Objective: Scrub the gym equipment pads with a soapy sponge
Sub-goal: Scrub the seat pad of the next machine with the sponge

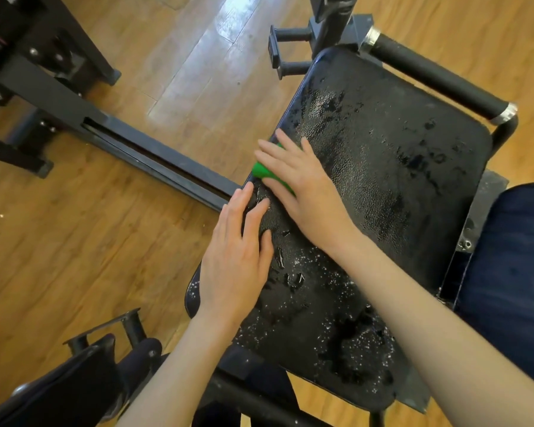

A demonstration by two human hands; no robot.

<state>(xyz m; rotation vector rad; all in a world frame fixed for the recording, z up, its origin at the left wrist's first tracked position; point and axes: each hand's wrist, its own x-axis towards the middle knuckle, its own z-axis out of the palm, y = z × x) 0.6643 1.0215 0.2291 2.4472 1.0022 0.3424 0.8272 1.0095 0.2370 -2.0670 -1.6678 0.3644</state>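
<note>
Green sponge (264, 171) under flat right hand (302, 186) on wet, pebbled black pad (398, 167)

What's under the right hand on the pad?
A green sponge shows at the fingertips of the right hand, pressed on the wet black pad near its left edge. Most of the sponge is covered by the hand.

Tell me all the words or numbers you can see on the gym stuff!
There are none to read. The wet black pad, the green sponge under the right hand, the left hand and the foam handle carry no letters, numbers or labels.
</note>
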